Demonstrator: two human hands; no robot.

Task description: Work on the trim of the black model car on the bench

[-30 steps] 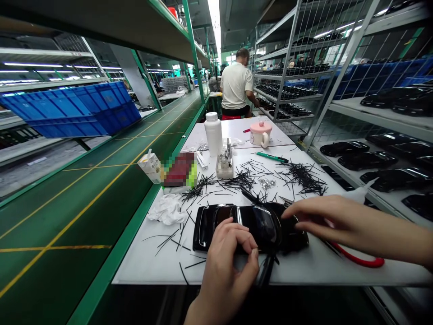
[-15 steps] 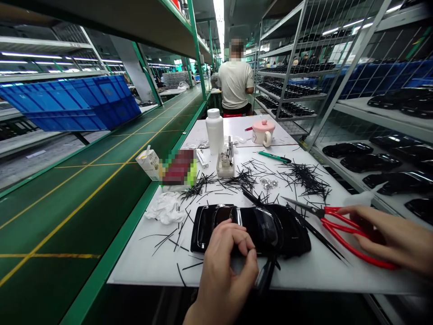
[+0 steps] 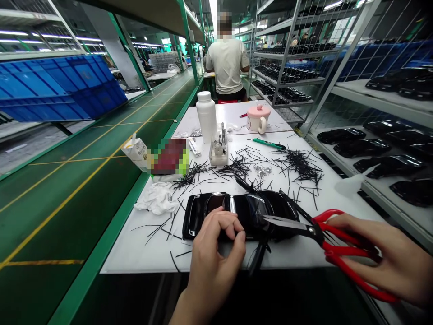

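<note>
A glossy black model car body (image 3: 243, 205) lies at the front of the white table, its long side toward me. My left hand (image 3: 216, 243) is at its near side, fingers curled in and thumb pressed to the fingertips; whatever they pinch is too small to make out. My right hand (image 3: 372, 257) grips red-handled scissors (image 3: 313, 231). Their blades point left over the car's right half, close to its windscreen area. Dark strips stick out around the car, one of them (image 3: 259, 257) hanging toward the table's front edge.
Black offcut strips (image 3: 301, 164) litter the table, with a green pen (image 3: 269, 144) behind. Farther back stand a white bottle (image 3: 206, 117) and a pink-lidded mug (image 3: 259, 119). Crumpled tissue (image 3: 157, 198) lies left, beside a green conveyor (image 3: 84, 180). Racks of black car bodies (image 3: 365, 149) stand right.
My right hand has brought the scissors leftward over the car body, and the blades now point across it. My left hand keeps its pinch at the car's near side. The view has shifted slightly.
</note>
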